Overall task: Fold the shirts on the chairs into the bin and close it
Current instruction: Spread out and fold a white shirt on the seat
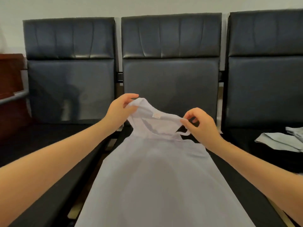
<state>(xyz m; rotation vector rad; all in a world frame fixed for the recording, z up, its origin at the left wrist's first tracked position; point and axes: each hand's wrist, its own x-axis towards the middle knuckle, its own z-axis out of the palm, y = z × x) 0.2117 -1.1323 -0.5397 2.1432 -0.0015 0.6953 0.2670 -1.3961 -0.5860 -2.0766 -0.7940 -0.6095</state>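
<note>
Both hands (161,117) pinching lavender shirt (160,169) shoulders, mid chair (170,76)

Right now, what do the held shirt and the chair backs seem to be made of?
Shirt: thin, matte, pale lilac woven fabric, probably cotton or a blend; it drapes softly and creases at the collar. Chair backs: black leather or leatherette padding; glossy sheen, stitched creases.

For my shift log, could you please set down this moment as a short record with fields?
setting: row of dark padded chairs against a wall
main item: pale lilac shirt spread over the middle seat, collar end lifted
left hand: pinches one shoulder of the shirt
right hand: pinches the other shoulder
other laundry: grey-blue shirt lying on the right seat
bin: not in view
</note>
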